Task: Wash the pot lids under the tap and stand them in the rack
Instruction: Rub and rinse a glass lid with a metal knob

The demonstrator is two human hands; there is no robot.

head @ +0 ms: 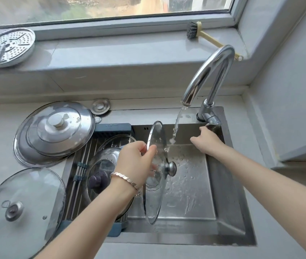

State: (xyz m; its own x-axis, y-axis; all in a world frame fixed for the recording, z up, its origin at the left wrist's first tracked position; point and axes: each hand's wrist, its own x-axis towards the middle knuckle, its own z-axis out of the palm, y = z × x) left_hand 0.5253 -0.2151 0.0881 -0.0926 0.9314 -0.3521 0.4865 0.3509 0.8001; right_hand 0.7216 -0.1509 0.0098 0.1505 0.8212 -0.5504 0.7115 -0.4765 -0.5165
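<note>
Your left hand (135, 161) pinches the glass lid (154, 202) upright beside the running water (177, 125); your right hand (207, 142) meets the tap lever (213, 122), grip unclear.

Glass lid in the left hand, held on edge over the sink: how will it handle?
The glass lid is probably slippery: droplets on it, tap water running beside it. Rigid but likely breakable over the steel sink. Round and on edge, it may roll or tip if the left hand loosens its rim pinch.
</note>
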